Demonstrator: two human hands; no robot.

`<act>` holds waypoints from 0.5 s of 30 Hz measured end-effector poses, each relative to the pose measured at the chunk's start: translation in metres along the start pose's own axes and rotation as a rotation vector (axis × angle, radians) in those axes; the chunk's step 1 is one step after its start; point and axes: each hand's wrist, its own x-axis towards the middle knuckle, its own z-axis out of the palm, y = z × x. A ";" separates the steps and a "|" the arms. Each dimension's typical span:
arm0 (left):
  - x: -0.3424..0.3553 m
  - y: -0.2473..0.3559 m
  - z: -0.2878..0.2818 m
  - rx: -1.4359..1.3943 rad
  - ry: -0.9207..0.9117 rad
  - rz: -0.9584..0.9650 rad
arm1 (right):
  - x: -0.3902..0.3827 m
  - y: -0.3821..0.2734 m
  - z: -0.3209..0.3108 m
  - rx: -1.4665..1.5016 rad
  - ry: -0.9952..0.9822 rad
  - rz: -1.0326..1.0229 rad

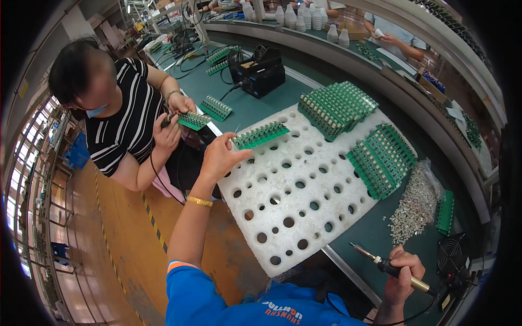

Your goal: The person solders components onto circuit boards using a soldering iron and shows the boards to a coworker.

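Note:
My left hand (pixel 218 157) pinches the near-left end of a long green circuit board (pixel 262 135) lined with small parts. The board is over the far left part of a white foam sheet (pixel 304 185) full of round holes; I cannot tell whether it touches the foam. Off to the right, my right hand (pixel 403 273) is closed round a soldering iron (pixel 383 264), its thin tip pointing up and left, clear of any board. Two groups of similar boards stand on the foam: one stack (pixel 337 108) at the far side, another (pixel 382 161) at the right.
A bag of small pale metal parts (pixel 416 209) spills beside the foam, near a single green board (pixel 445 213) and a small black fan (pixel 452 254). To the left, a co-worker (pixel 128 114) holds a board and an iron. A black box-shaped unit (pixel 260 73) stands beyond.

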 end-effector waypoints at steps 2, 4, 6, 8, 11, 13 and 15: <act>0.015 -0.006 0.001 0.008 -0.006 -0.066 | -0.002 -0.002 -0.002 -0.021 -0.016 0.015; 0.021 -0.011 0.000 0.026 -0.019 -0.108 | -0.002 -0.006 -0.002 -0.020 -0.015 0.028; 0.021 -0.017 0.003 0.042 0.058 -0.086 | -0.002 -0.006 -0.003 -0.017 -0.018 0.045; 0.009 -0.007 0.008 0.073 0.067 -0.090 | -0.002 -0.004 -0.004 -0.024 -0.005 0.047; -0.001 0.004 0.012 0.144 0.082 -0.032 | -0.001 -0.002 -0.001 -0.032 -0.009 0.039; -0.004 0.003 0.014 0.234 0.100 0.068 | -0.003 -0.001 0.000 -0.018 -0.012 0.029; -0.005 0.008 0.013 0.268 0.062 0.091 | -0.002 0.000 0.000 -0.010 -0.013 0.012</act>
